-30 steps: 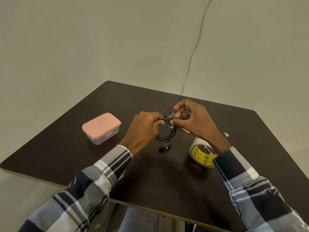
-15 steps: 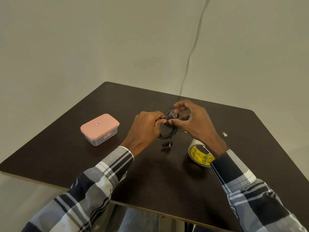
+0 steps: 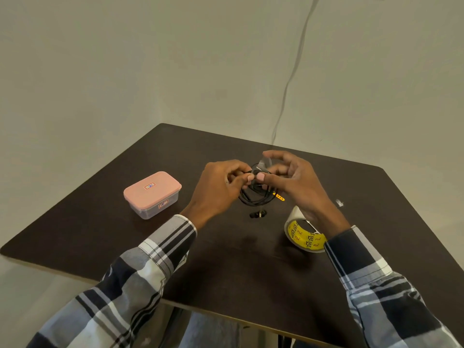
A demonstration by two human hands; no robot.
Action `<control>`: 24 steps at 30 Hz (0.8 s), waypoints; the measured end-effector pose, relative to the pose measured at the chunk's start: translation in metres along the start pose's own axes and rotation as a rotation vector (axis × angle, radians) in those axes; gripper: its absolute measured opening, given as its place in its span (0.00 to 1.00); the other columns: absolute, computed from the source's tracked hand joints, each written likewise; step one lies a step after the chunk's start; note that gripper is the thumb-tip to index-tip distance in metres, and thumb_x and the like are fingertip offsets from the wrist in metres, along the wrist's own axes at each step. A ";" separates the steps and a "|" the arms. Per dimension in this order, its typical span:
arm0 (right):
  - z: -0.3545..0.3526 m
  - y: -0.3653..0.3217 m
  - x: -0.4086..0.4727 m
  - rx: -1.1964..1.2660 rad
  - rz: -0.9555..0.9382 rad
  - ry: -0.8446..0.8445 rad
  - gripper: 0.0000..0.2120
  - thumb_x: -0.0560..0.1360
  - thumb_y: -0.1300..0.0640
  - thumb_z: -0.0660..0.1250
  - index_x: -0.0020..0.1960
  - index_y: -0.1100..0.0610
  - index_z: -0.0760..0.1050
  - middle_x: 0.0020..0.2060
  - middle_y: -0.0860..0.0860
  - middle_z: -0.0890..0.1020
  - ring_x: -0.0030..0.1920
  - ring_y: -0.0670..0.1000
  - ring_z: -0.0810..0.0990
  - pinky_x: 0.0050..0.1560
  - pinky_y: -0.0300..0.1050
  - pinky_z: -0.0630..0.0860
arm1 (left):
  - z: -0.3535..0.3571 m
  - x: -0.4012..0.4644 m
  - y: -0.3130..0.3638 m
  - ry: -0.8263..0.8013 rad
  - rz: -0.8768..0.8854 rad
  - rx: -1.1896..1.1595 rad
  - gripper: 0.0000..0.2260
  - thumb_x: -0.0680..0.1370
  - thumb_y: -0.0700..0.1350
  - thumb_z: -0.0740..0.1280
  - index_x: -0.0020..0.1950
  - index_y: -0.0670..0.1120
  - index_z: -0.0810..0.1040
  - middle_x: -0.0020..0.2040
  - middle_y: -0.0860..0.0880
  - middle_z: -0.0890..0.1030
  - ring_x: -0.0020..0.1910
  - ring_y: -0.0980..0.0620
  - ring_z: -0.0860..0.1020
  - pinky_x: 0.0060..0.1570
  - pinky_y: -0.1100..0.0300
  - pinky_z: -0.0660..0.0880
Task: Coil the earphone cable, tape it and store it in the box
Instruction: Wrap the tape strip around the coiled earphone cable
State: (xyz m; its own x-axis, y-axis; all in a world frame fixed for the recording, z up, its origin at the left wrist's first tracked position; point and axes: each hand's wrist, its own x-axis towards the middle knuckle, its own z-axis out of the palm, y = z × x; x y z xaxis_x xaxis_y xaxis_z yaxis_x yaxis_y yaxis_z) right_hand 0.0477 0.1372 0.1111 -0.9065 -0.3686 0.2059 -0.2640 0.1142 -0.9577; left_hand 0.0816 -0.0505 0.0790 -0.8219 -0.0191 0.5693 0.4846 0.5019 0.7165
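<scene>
Head view: tape roll (image 3: 305,238) sits under right wrist; box (image 3: 152,194) shut.

A single head-worn view looks forward and down from above the near edge of the dark table (image 3: 226,267), close enough that both plaid sleeves enter from 5 and 7 o'clock and the left hand (image 3: 216,189) and right hand (image 3: 296,182) meet near the centre. The wide lens takes in the table's far corner at 12 o'clock and the pale wall (image 3: 125,71) behind it, with the pink-lidded box (image 3: 152,193) at 9 o'clock and the tape roll (image 3: 305,234) at 4 o'clock
</scene>
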 end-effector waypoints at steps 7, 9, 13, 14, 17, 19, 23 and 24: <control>0.002 -0.006 -0.005 0.103 0.021 0.064 0.22 0.71 0.65 0.76 0.62 0.59 0.73 0.38 0.59 0.86 0.36 0.55 0.85 0.48 0.53 0.83 | -0.004 -0.002 0.006 -0.057 -0.206 -0.520 0.09 0.76 0.37 0.72 0.53 0.43 0.77 0.39 0.44 0.85 0.38 0.49 0.84 0.44 0.57 0.82; 0.002 -0.007 -0.006 0.097 0.025 0.084 0.21 0.71 0.64 0.76 0.60 0.59 0.73 0.38 0.60 0.86 0.37 0.55 0.85 0.48 0.52 0.83 | -0.003 -0.003 0.008 -0.038 -0.187 -0.543 0.09 0.75 0.37 0.72 0.53 0.43 0.75 0.38 0.44 0.85 0.37 0.48 0.83 0.44 0.56 0.82; 0.005 -0.007 -0.006 0.019 0.003 0.119 0.20 0.72 0.64 0.76 0.59 0.57 0.71 0.38 0.60 0.86 0.37 0.57 0.85 0.46 0.53 0.84 | 0.000 -0.003 0.010 0.002 -0.120 -0.480 0.07 0.76 0.39 0.73 0.51 0.43 0.78 0.35 0.45 0.84 0.34 0.50 0.83 0.40 0.57 0.81; 0.006 -0.008 -0.005 -0.001 -0.004 0.124 0.20 0.72 0.64 0.76 0.58 0.56 0.70 0.37 0.60 0.86 0.37 0.57 0.85 0.45 0.52 0.84 | 0.000 -0.003 0.011 0.012 -0.105 -0.441 0.07 0.76 0.40 0.73 0.52 0.43 0.79 0.34 0.44 0.84 0.33 0.51 0.82 0.39 0.59 0.80; 0.007 -0.008 -0.004 -0.063 -0.029 0.129 0.20 0.72 0.63 0.77 0.53 0.53 0.67 0.36 0.59 0.86 0.36 0.57 0.85 0.44 0.52 0.83 | 0.001 0.000 0.012 0.010 -0.045 -0.308 0.08 0.76 0.43 0.74 0.53 0.43 0.81 0.33 0.44 0.83 0.31 0.53 0.82 0.36 0.62 0.79; 0.006 -0.008 -0.004 -0.094 -0.043 0.137 0.20 0.72 0.62 0.77 0.50 0.52 0.66 0.36 0.59 0.86 0.36 0.58 0.86 0.44 0.54 0.83 | 0.000 0.001 0.011 -0.002 -0.006 -0.236 0.07 0.76 0.45 0.74 0.53 0.45 0.82 0.33 0.47 0.83 0.31 0.53 0.81 0.36 0.59 0.79; 0.003 -0.007 -0.008 -0.074 -0.098 0.166 0.18 0.72 0.64 0.76 0.43 0.57 0.65 0.34 0.59 0.85 0.33 0.57 0.85 0.38 0.52 0.82 | 0.002 0.000 0.011 0.044 0.038 -0.175 0.07 0.76 0.45 0.74 0.50 0.46 0.79 0.32 0.50 0.81 0.30 0.53 0.81 0.33 0.55 0.79; 0.003 -0.007 -0.009 -0.063 -0.115 0.173 0.18 0.72 0.65 0.76 0.41 0.57 0.65 0.33 0.59 0.85 0.33 0.56 0.85 0.36 0.49 0.82 | 0.003 -0.001 0.012 0.061 0.044 -0.171 0.08 0.76 0.45 0.74 0.49 0.45 0.76 0.31 0.50 0.80 0.30 0.52 0.81 0.33 0.52 0.79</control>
State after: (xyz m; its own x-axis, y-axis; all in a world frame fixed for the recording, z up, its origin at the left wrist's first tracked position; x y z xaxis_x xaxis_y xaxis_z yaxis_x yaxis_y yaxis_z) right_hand 0.0592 0.1370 0.1155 -0.9108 -0.2197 0.3494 -0.3839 0.1398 -0.9127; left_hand 0.0870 -0.0420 0.0862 -0.7814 -0.0556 0.6215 0.5681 0.3487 0.7454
